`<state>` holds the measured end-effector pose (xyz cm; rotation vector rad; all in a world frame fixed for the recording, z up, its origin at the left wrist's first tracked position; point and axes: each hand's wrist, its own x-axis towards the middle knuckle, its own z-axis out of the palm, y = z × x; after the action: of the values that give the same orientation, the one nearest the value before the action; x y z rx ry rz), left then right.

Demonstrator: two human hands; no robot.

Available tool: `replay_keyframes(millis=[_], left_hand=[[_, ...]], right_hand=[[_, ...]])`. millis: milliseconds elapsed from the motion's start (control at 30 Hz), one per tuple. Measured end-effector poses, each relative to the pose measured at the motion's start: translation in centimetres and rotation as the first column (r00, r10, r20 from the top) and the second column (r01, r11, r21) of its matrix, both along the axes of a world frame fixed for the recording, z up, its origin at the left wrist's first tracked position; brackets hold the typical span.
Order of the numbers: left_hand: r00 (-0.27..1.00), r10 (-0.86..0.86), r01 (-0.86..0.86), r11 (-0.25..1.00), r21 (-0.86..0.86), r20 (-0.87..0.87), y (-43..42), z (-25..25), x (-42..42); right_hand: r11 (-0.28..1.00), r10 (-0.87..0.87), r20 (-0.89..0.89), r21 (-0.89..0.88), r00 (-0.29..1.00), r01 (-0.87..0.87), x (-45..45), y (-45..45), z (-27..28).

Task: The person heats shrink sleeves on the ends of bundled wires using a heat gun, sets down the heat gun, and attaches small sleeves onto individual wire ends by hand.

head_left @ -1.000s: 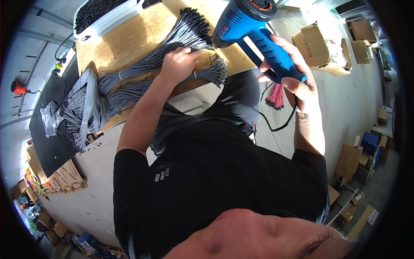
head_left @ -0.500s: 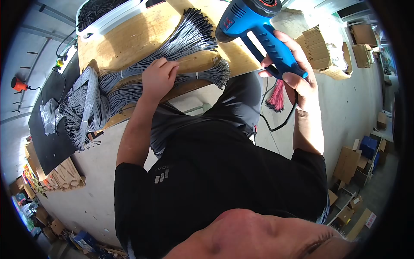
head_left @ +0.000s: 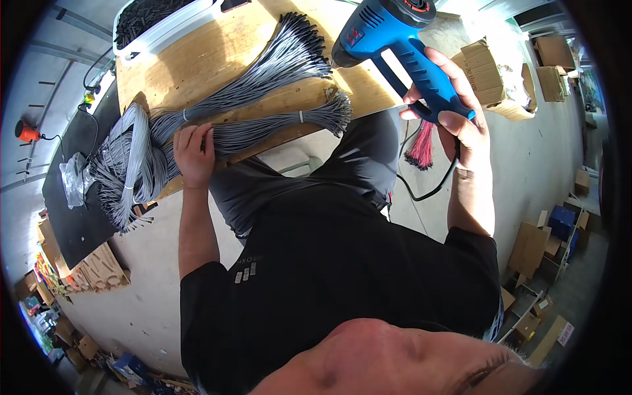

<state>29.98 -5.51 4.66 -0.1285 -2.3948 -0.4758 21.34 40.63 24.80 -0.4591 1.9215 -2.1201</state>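
Note:
A blue heat gun is in my right hand, my fingers wrapped round its handle. Its nozzle points left, close to the black-tipped end of the upper bundle of grey wires. A lower grey bundle, tied near its fanned end, lies beside it along the table edge. My left hand rests at the left part of this lower bundle, fingers curled together; a small dark patch shows between thumb and fingers, too unclear to name. Looped grey wires lie further left.
A white bin of small black pieces stands on the wooden table. Red wires hang below the gun, near its black cord. An open cardboard box is at right. A plastic bag lies on the black surface at left.
My left hand has moved left and down from the upper bundle's black tips to the left part of the lower bundle. The heat gun has shifted slightly right in my right hand.

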Motion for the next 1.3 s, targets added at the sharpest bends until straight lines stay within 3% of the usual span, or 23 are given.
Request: replay_keyframes(millis=[1300], left_hand=[[0.999,0.016,-0.015,1.000,-0.012,0.034,-0.3,-0.3,-0.3]], right_hand=[[0.994,0.077,0.002,-0.079,0.997,-0.076,-1.6,-1.6,-0.4]])
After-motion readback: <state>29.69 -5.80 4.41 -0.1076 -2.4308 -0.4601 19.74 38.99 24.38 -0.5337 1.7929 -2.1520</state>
